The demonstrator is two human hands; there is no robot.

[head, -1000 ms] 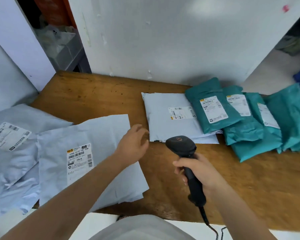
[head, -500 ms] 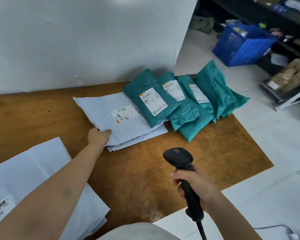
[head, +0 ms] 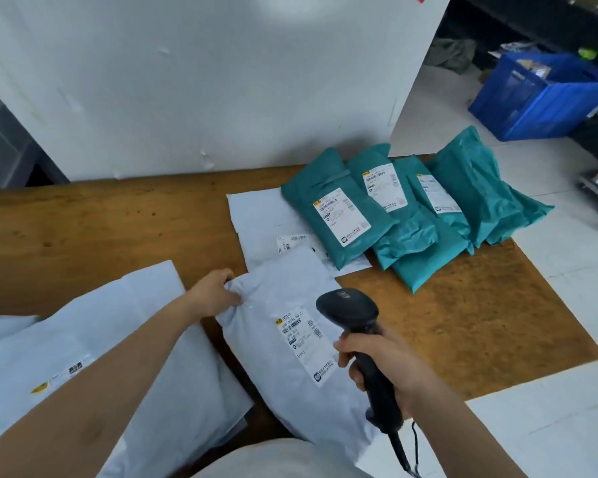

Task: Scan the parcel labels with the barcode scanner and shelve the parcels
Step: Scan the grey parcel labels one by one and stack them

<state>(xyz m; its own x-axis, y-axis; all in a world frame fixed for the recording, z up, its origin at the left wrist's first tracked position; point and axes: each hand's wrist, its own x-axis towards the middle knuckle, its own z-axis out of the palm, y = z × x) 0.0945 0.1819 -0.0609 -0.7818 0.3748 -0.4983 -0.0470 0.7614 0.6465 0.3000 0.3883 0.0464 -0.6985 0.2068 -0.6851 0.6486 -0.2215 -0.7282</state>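
Observation:
My left hand pinches the far left corner of a pale grey mailer parcel that lies on the wooden table in front of me, its white label facing up. My right hand grips the handle of a black barcode scanner, whose head hovers just right of that label. Another grey mailer lies further back, partly under the first. Several teal parcels with white labels overlap in a row at the table's far right.
A large grey mailer lies under my left forearm at the left. A white wall panel stands behind the table. A blue crate sits on the white floor at the far right, beside dark shelving.
My left hand took the top grey mailer by its corner and dragged it toward me, uncovering the one below. The scanner hand stayed near the table's front edge.

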